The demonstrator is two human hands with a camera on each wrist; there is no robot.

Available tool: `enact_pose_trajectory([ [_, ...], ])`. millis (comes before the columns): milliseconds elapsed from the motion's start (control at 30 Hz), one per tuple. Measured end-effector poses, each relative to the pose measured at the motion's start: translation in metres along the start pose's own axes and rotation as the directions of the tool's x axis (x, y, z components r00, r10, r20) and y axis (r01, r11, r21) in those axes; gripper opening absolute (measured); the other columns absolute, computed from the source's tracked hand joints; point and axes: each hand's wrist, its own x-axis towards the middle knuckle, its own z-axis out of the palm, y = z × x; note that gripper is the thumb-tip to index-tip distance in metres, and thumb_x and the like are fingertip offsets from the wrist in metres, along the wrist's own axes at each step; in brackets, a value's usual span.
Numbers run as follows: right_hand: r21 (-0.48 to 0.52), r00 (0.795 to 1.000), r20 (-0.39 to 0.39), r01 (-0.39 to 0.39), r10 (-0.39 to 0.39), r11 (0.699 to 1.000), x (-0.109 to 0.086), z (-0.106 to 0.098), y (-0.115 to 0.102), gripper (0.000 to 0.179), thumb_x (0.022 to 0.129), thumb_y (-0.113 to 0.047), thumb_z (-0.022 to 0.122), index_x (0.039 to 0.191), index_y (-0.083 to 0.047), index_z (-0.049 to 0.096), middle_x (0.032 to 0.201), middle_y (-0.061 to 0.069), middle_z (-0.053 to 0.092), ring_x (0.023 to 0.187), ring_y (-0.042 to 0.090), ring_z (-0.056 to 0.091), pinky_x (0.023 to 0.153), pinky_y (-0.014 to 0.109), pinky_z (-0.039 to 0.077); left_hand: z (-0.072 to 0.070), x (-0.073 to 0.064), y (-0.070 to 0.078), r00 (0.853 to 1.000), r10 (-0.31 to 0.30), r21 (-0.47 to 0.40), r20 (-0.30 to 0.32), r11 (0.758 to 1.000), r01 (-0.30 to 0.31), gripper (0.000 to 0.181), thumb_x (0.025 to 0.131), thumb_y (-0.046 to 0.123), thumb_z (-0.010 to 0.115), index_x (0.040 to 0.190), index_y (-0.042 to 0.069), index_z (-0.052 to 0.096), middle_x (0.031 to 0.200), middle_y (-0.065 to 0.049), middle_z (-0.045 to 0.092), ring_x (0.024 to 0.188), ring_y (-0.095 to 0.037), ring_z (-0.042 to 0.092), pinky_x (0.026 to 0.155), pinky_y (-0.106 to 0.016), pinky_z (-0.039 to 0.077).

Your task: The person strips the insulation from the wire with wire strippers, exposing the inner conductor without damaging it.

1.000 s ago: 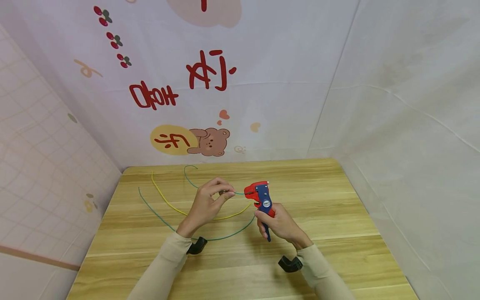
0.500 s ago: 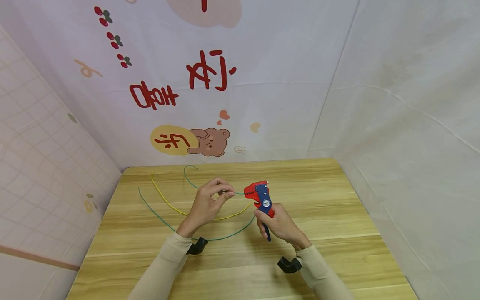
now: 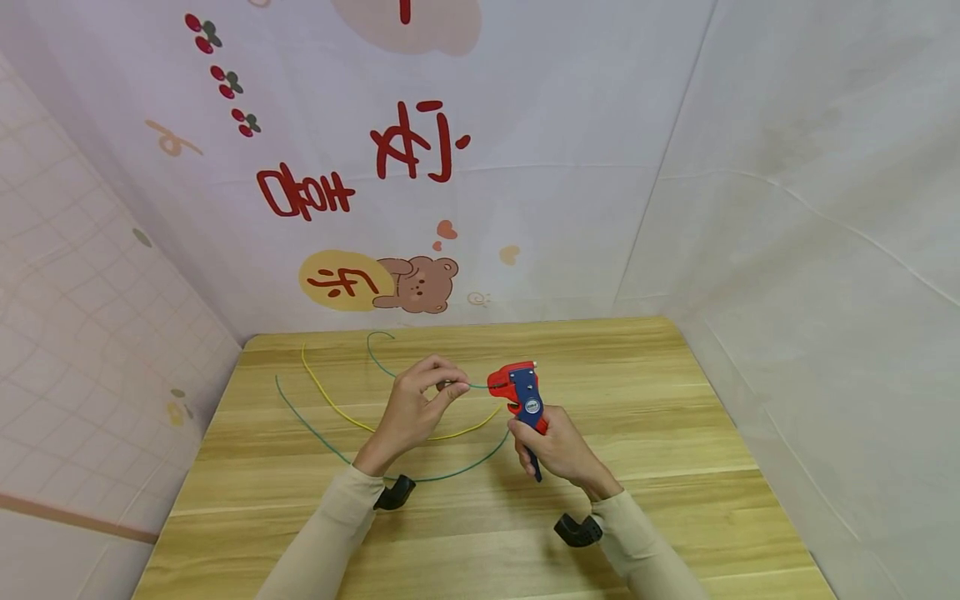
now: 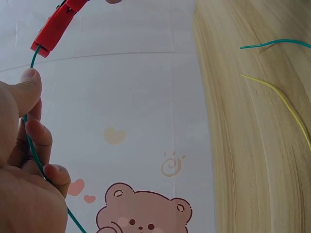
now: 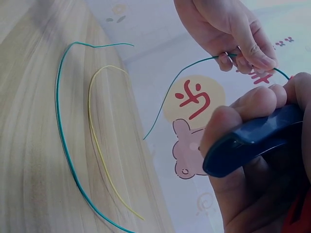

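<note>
Three pale walls (image 3: 555, 208) stand behind and to either side of the red-and-blue tool (image 3: 527, 396). Below it spreads the wood-grained bench (image 3: 690, 433), and two beige sleeves (image 3: 330, 533) reach towards it from the near side. On my head feed the left hand (image 3: 417, 407) is just left of the tool, thumb and fingers pinching a green wire (image 4: 34, 154); the left wrist view alone lets me follow that wire inside the curled fingers. The right hand (image 3: 558, 450) is wrapped round the tool's blue handle (image 5: 238, 145), which looms largest in my right wrist view. Left of the tool, a second green wire (image 5: 58, 114) and a yellow wire (image 5: 91, 119) lie on the bench; my head feed loses part of both, but the right wrist view gives me the yellow one whole. Close up in the left wrist view, the held wire enters the tool's red nose (image 4: 53, 29); whether the nose bites it, I cannot tell. Only the head feed shows the tool's round badge (image 3: 533, 407).
</note>
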Motion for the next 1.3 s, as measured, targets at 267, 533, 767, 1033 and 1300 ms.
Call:
enact_pose_trajectory([
  [267,0.005,1.0,-0.021,-0.012,0.012,1.0,0.0006,0.0027,-0.0007,0.035,0.118,-0.012,0.056,0.087,0.002,0.063,0.063,0.026,0.059,0.049,0.011,0.062,0.046,0.033,0.055,0.0,0.0003,0.0004,1.0,-0.001,-0.005,-0.004,1.0,0.001,0.01,0.097,0.001,0.085,0.102,0.009,0.086,0.101,-0.005,0.079,0.084,-0.018,0.066,0.075,-0.024,0.053],
  [533,0.014,0.999,-0.037,-0.021,0.022,1.0,0.0003,0.0046,0.0,0.037,0.118,-0.017,0.058,0.087,0.002,0.063,0.063,0.028,0.059,0.048,0.012,0.061,0.045,0.033,0.055,0.0003,-0.0001,0.0004,1.0,0.009,-0.006,-0.012,1.0,-0.009,0.005,0.098,0.0,0.085,0.101,0.004,0.085,0.101,-0.006,0.079,0.084,-0.018,0.065,0.075,-0.025,0.053],
  [767,0.017,0.998,-0.052,-0.04,0.041,0.999,0.0002,0.0058,0.001,0.034,0.118,-0.015,0.058,0.088,0.002,0.063,0.063,0.028,0.058,0.047,0.011,0.061,0.045,0.031,0.053,-0.0001,-0.0005,0.0017,1.0,0.001,0.0,-0.012,1.0,-0.001,0.004,0.099,0.002,0.084,0.102,0.004,0.085,0.101,-0.006,0.079,0.085,-0.018,0.065,0.076,-0.025,0.053],
  [1033,0.017,0.996,-0.063,-0.059,0.06,0.998,0.0002,0.0073,0.0006,0.034,0.117,-0.012,0.057,0.087,0.003,0.063,0.063,0.028,0.057,0.047,0.01,0.059,0.045,0.031,0.053,0.0005,-0.0008,0.0001,1.0,0.007,0.007,-0.017,1.0,-0.007,0.007,0.099,0.002,0.084,0.102,0.008,0.086,0.101,-0.006,0.079,0.084,-0.018,0.065,0.075,-0.027,0.054],
  [1300,0.002,0.995,-0.081,-0.058,0.058,0.998,0.0016,0.0084,0.0022,0.035,0.117,-0.008,0.055,0.084,0.001,0.062,0.057,0.023,0.056,0.044,0.01,0.057,0.042,0.029,0.049,0.0016,-0.0013,-0.0009,1.0,0.012,0.007,-0.02,1.0,-0.012,0.005,0.098,0.001,0.085,0.101,0.004,0.085,0.1,-0.006,0.079,0.083,-0.018,0.065,0.074,-0.027,0.054],
])
